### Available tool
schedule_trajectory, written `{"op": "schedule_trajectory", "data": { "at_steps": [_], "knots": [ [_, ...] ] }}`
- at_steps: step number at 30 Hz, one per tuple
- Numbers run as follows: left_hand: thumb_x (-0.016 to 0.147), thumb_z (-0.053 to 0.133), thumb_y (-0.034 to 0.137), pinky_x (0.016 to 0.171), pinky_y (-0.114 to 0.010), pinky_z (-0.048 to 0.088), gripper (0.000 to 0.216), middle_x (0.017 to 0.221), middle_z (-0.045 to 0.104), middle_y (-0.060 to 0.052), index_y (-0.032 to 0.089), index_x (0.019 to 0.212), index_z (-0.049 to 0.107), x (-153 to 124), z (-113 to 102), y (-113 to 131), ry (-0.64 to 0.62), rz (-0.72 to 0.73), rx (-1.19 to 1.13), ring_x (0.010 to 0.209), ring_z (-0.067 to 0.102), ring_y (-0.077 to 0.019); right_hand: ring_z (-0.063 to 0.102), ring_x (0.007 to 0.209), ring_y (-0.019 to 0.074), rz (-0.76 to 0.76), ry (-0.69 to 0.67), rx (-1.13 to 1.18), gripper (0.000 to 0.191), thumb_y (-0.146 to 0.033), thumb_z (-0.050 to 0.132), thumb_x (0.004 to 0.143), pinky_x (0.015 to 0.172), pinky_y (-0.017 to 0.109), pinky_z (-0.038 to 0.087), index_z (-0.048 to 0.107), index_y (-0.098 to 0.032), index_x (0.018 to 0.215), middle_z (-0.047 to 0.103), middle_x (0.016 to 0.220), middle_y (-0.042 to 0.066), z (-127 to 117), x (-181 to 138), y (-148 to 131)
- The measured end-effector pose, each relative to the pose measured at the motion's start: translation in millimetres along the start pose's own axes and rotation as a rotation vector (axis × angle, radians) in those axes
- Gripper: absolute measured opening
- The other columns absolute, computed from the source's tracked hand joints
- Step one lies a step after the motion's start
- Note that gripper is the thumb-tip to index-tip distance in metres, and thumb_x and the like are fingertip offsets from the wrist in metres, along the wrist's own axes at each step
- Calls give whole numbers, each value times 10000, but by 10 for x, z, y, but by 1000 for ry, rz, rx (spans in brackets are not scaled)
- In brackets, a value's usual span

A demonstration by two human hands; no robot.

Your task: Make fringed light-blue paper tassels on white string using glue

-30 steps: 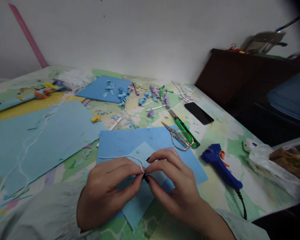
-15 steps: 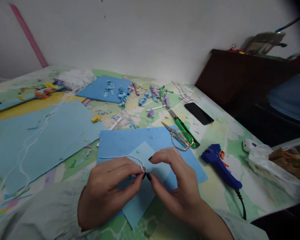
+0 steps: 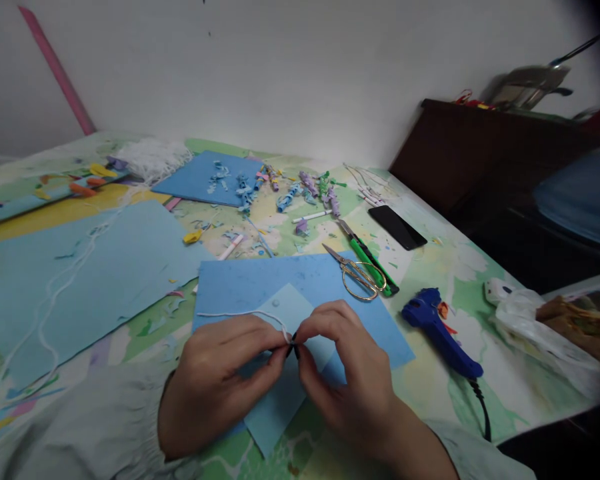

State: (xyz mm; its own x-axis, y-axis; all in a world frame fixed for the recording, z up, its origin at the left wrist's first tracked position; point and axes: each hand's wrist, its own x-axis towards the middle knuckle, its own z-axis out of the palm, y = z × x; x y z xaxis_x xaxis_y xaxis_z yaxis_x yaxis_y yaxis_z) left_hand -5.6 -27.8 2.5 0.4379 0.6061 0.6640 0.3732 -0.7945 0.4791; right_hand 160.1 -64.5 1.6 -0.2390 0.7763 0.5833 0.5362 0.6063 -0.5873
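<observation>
In the head view, your two bare hands meet low in the middle, over a blue sheet. Your left hand is clamped on a white string, pinching it between thumb and index fingertip. Your right hand comes to the same spot from the other side, thumb and index tips close together right beside the left fingertips; whether they grip the string too, you cannot tell, as the contact is too small to make out.

From the pinch, the string curves away over your left knuckles' far side, its loose end pointing left. Beneath both hands lies a light blue piece of paper, set cornerwise on the blue sheet, one corner poking out towards you.

Beyond your right hand, gold-handled scissors rest partly on the sheet, just beside a green utility knife; a dark phone lies farther out. To the right of that hand is a blue glue gun. Left of your left hand, a large pale blue sheet bears long white strands.
</observation>
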Motion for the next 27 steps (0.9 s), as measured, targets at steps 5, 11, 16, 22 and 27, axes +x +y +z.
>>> {"op": "schedule_trajectory", "data": {
  "at_steps": [5,11,16,22,27],
  "knots": [
    [770,576,92,605,-157,499,113,700,690,4,181,803,638,-2,7,6,-28,-4,-37,645,646,-92,500,784,163,29,11,-4,253,-12,462,761,700,318,440,469,-190,941,543,819,26,18,-7,3],
    [759,580,77,637,-172,492,121,710,691,15,180,793,635,-18,12,9,-32,-81,-71,658,645,-92,507,807,157,117,36,86,276,-17,507,734,714,308,427,472,-190,945,530,848,23,-7,-28,-5],
    [740,581,93,596,-174,483,98,680,686,26,180,742,626,11,-5,21,-47,-164,-98,598,629,-86,529,880,163,263,62,274,323,-34,522,731,784,322,442,479,-213,996,535,919,24,-43,-31,-17],
    [734,589,118,562,-146,480,92,657,687,40,191,702,634,43,-28,-6,-58,-287,-132,575,628,-78,546,772,127,369,224,379,147,-124,536,822,696,266,448,553,-227,924,564,829,1,-94,-10,28],
    [723,603,126,550,-144,480,84,631,676,49,196,700,643,34,-29,-23,-87,-355,-160,555,619,-77,523,661,112,396,288,349,117,-180,687,741,597,240,413,575,-207,727,552,689,-28,-117,6,55]
  ]
}}
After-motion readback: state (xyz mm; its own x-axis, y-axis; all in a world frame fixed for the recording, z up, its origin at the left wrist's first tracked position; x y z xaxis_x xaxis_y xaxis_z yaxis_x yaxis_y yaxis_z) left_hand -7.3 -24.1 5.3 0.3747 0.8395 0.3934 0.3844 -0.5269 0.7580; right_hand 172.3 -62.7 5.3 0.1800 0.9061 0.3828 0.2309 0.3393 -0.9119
